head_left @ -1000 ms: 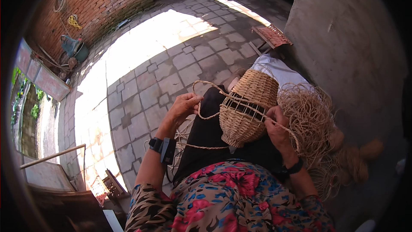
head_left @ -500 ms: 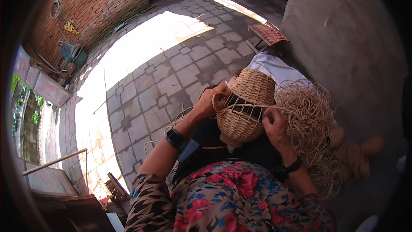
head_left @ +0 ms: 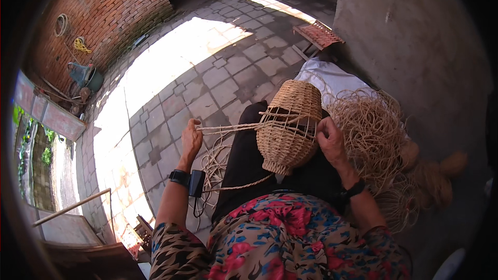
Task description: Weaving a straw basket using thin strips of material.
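A woven straw basket lies across my lap, with an open gap between its two woven bands where thin ribs show. My left hand is out to the left of it, closed on a twisted straw cord. In two strands the cord runs taut from that hand to the gap. My right hand has its fingers curled at the basket's right side, by the end of the gap; its fingertips are partly hidden. Another length of cord trails left from the basket's narrow end.
A large tangle of straw cord lies to the right, partly over a white sack. Balls of cord sit beyond it. Loose cord hangs by my left leg. A low red-topped stool stands ahead, near a plastered wall.
My left hand has moved from the basket's edge out to the left, drawing the loop of cord into a taut line. The right hand stays at the basket's right side.
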Tool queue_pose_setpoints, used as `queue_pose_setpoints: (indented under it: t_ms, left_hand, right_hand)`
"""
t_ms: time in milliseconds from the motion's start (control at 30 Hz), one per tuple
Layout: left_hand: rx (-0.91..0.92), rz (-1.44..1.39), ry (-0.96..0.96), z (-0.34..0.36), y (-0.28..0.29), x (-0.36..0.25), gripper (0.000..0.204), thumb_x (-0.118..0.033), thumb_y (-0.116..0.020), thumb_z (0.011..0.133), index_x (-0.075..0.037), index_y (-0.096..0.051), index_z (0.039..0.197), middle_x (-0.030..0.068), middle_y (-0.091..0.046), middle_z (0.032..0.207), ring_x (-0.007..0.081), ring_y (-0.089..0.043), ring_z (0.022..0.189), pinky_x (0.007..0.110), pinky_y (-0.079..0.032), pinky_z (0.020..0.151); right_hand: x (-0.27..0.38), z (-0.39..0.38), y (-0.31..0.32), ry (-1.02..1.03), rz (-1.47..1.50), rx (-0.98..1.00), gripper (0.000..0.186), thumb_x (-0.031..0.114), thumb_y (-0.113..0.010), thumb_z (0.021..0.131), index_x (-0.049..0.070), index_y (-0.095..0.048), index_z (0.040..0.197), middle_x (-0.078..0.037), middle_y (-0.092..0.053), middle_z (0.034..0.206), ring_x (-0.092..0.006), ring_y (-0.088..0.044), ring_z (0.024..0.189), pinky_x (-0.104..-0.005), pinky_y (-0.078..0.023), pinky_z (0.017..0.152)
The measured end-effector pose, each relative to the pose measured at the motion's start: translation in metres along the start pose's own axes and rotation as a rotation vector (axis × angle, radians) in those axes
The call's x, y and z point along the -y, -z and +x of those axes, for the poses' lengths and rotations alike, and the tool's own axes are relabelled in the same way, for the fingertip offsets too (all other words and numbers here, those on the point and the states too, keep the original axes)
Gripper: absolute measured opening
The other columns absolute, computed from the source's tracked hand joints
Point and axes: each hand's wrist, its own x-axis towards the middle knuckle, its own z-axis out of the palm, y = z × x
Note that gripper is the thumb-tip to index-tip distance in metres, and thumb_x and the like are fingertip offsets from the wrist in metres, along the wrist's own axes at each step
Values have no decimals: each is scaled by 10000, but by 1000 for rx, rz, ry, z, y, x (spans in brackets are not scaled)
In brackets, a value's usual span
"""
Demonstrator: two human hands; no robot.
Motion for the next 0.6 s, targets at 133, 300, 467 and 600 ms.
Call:
queue_pose_setpoints:
  t_ms: [133, 300, 467, 600]
  left_hand:
    - [13, -14, 690, -57, 124, 199, 430, -457, -597, 861, -43, -643, 968, 141, -645, 738, 283, -632, 561, 380, -489, 503]
    - [232, 512, 821, -41, 117, 102, 573, -591, -577, 836, -52, -711, 974, 182, -699, 939, 349, -679, 825, 422, -527, 688]
    - [256, -157, 283, 0, 43, -76, 395, -384, -650, 876, -25, -665, 1040, 131, -678, 1002, 216, -645, 695, 354, -517, 621]
    - [527, -555, 146, 10, 10, -168, 320, -279, -658, 886, -24, -639, 1079, 89, -649, 1000, 155, -604, 666, 306, -495, 583]
  right_hand:
    - [6, 5, -5, -17, 25, 55, 100, -58, -509, 824, 12, -475, 887, -61, -553, 710, -108, -563, 663, -266, -462, 611]
    - [4, -1, 13, -65, -31, 27, 115, -52, -527, 828, 11, -466, 903, -67, -554, 723, -110, -582, 695, -276, -481, 634]
    - [-10, 1, 3, -74, 1, 6, 115, -52, -533, 827, 19, -487, 904, -75, -557, 730, -142, -575, 694, -295, -480, 643]
    - [-5, -1, 5, 2, -102, 45, 110, -40, -554, 814, 21, -496, 885, -89, -545, 744, -197, -566, 699, -316, -470, 674]
